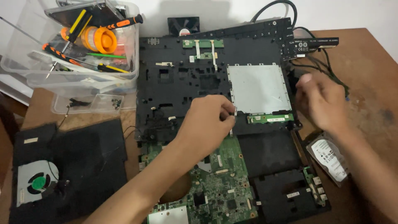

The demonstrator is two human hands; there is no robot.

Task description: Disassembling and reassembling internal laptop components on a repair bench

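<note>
Pinching thin ribbon cable, left hand grip nearly closed; right hand blurred.

A home repair bench: dismantled laptop chassis, screwdriver tub, wooden table.

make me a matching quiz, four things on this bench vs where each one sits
Things:
1. cooling fan
2. hard drive
3. screwdrivers
4. green motherboard

Places:
a. in the clear plastic bin, top left
b. below the left hand, bottom centre
c. on the black panel, bottom left
d. under the right hand, on the wooden table

Pairs: 1-c, 2-d, 3-a, 4-b
</note>
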